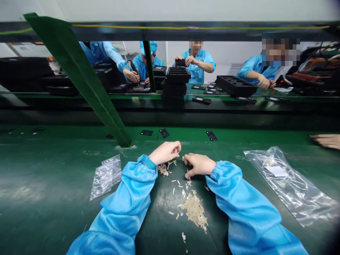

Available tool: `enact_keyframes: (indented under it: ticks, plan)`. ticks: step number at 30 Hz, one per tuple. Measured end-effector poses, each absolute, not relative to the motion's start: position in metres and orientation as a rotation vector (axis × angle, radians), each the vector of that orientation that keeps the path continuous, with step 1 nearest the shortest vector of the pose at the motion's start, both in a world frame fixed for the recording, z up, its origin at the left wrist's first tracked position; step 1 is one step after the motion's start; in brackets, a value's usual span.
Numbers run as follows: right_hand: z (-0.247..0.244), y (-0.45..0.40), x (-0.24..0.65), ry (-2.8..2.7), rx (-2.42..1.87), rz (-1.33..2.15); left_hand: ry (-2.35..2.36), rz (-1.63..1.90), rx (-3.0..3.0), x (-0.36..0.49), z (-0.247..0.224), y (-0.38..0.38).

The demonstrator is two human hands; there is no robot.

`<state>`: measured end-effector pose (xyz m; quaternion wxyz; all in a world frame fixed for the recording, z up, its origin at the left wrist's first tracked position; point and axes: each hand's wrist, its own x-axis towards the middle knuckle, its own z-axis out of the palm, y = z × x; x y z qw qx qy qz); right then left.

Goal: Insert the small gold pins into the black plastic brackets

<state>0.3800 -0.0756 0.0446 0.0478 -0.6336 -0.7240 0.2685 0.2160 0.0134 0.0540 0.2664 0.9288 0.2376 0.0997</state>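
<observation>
My left hand (pixel 166 153) is closed in a pinch above the green work surface (pixel 156 212); what sits between its fingertips is too small to make out. Below it lies a small heap of short beige strips (pixel 163 169). Facing it, my right hand (pixel 199 165) rests low, thumb and fingers curved but apart, with a dark area under the palm that I cannot identify. One beige strip (pixel 183 158) is at its fingertips. Nearer to me, between my forearms, spreads a larger pile of beige pieces (pixel 194 209), with several loose ones around it.
Clear plastic bags lie left (pixel 106 177) and right (pixel 289 184). Flat black parts (pixel 164 133) lie along the far edge. A slanted green post (pixel 85 81) stands at left. Across the line, co-workers handle black devices beside stacked black trays (pixel 177 76). Another person's hand (pixel 328 140) rests at far right.
</observation>
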Motion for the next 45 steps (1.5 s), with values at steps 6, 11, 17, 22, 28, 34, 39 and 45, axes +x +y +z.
enact_keyframes:
  ticks: [6,11,17,22,28,34,39,45]
  plan:
    - [0.036,-0.078,0.375,-2.398,-2.019,0.783,0.663,0.163,2.553,0.217,0.051,0.014]
    - [0.039,-0.073,0.381,-2.391,-1.870,0.738,0.651,0.103,2.573,0.218,0.048,0.015]
    - [0.042,-0.068,0.379,-2.151,-1.800,0.582,0.694,0.202,2.613,0.215,0.051,0.018]
    - [0.034,-0.066,0.377,-2.052,-1.754,0.557,0.711,0.268,2.627,0.213,0.053,0.021]
    - [0.033,-0.065,0.376,-2.039,-1.652,0.574,0.720,0.300,2.605,0.213,0.053,0.022]
    - [0.032,-0.065,0.374,-1.939,-1.695,0.587,0.688,0.282,2.525,0.213,0.054,0.020]
    - [0.032,-0.066,0.374,-1.868,-1.716,0.619,0.653,0.278,2.385,0.213,0.058,0.016]
    - [0.028,-0.065,0.372,-1.800,-1.680,0.763,0.667,0.298,2.300,0.216,0.051,0.018]
